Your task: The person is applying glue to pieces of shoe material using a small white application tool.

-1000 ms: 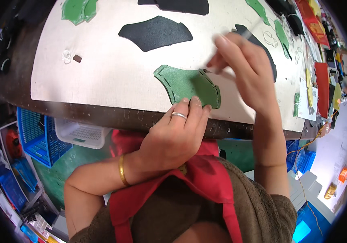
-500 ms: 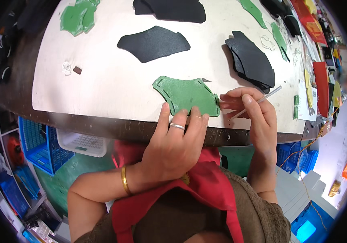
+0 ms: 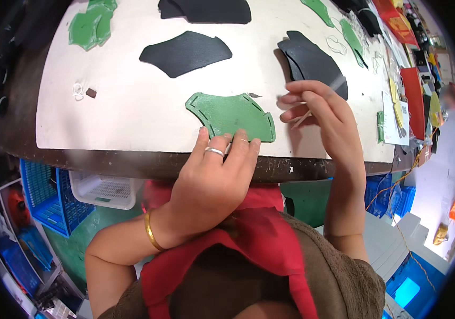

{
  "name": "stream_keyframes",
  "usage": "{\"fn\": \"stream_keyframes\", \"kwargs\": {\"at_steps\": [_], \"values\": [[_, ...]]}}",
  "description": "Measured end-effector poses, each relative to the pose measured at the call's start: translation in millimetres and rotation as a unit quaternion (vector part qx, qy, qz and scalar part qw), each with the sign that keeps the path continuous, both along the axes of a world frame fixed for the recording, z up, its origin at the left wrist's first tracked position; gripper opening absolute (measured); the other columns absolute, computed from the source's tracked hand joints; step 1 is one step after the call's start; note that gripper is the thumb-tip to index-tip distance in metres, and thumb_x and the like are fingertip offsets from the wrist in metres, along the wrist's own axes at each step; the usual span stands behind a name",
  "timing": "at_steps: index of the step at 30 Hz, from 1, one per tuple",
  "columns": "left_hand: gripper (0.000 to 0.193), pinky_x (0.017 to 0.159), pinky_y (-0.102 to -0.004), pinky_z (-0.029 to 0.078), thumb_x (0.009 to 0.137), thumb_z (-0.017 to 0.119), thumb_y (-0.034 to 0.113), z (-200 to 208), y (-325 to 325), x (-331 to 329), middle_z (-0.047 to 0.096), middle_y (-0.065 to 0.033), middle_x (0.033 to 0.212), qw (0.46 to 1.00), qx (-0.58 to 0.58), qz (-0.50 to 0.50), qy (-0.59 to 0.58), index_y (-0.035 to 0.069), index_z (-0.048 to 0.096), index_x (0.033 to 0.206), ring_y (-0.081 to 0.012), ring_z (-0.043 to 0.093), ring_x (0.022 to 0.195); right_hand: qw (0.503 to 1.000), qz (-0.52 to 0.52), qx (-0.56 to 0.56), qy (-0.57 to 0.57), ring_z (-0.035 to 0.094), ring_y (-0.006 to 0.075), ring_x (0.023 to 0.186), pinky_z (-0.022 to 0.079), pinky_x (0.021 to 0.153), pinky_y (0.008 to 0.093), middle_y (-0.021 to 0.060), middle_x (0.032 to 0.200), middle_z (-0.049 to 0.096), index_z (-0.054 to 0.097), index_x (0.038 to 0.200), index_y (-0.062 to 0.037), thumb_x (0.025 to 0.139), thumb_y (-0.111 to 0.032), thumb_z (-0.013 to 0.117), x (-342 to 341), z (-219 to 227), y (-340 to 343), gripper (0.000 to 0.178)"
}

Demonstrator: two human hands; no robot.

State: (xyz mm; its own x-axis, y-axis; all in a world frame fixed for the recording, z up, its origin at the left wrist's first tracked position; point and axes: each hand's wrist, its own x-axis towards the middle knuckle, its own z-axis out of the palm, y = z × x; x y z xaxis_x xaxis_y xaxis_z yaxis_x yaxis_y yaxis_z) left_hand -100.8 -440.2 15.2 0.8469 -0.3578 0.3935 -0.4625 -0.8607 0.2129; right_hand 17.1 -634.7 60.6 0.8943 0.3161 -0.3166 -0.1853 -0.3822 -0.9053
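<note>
A green template (image 3: 240, 114) with dark-looking slots along its edges lies flat near the front edge of the table board. My left hand (image 3: 211, 167), with a ring and a gold bracelet, presses its outstretched fingertips on the template's near edge. My right hand (image 3: 331, 117) is raised just right of the template, not touching it. Between its thumb and fingers is a thin pale stick (image 3: 301, 120), like a pen refill, its upper end blurred. Beyond the template lies a black leather-like piece (image 3: 187, 54). A stack of similar black pieces (image 3: 317, 58) sits partly behind my right hand.
More black pieces (image 3: 206, 10) and green templates (image 3: 90, 27) lie farther back on the white board (image 3: 116, 122). A small brown block (image 3: 91, 93) sits at left beside white loops. Blue crates (image 3: 52, 199) and a white basket (image 3: 105, 191) stand below the table's front edge.
My right hand has lifted up and away from the template's right edge, carrying the stick. My left hand stays on the template. The whole view has shifted slightly.
</note>
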Motion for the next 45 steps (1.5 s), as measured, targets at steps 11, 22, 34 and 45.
{"fn": "stream_keyframes", "kwargs": {"at_steps": [11,22,34,45], "values": [[0.030,0.072,-0.0334,0.060,0.077,0.068,0.008,-1.0,7.1,10.2,0.072,-0.0114,0.101,0.997,0.036,0.008,-0.061,0.000,0.075,0.105,-0.0220,0.064,0.076,0.987,0.080,-0.127,-0.056,0.064,0.0168,0.071,0.051,0.070,0.0320,0.0143,0.078,0.068,0.072,0.099,0.0045,0.094,-0.023,0.068,2.3,-15.5,19.0,0.028],[0.028,0.076,-0.0339,0.061,0.078,0.066,0.008,-5.1,10.0,10.6,0.071,-0.0101,0.101,0.998,0.028,-0.003,-0.059,0.001,0.076,0.104,-0.0211,0.064,0.075,0.985,0.105,-0.131,0.024,0.060,0.0062,0.085,0.048,0.078,0.0251,-0.0009,0.092,0.068,0.074,0.101,0.0007,0.089,-0.015,0.080,12.9,-10.8,27.0,0.020],[0.027,0.068,-0.0304,0.059,0.076,0.069,0.009,-10.1,12.2,10.4,0.071,-0.0096,0.099,0.996,0.003,-0.010,-0.084,-0.001,0.075,0.100,-0.0202,0.062,0.075,0.974,0.130,-0.165,-0.085,0.061,0.0067,0.075,0.051,0.071,0.0257,0.0004,0.081,0.069,0.071,0.096,-0.0012,0.083,-0.012,0.084,10.7,-9.1,40.2,0.022],[0.029,0.057,-0.0265,0.054,0.074,0.068,0.008,-13.8,11.7,10.4,0.071,-0.0086,0.098,0.997,-0.005,0.006,-0.078,0.000,0.076,0.101,-0.0197,0.063,0.074,0.954,0.137,-0.195,-0.180,0.076,0.0143,0.078,0.055,0.072,0.0265,0.0087,0.081,0.078,0.070,0.097,-0.0003,0.083,-0.012,0.080,4.4,-13.0,44.6,0.021]]}}
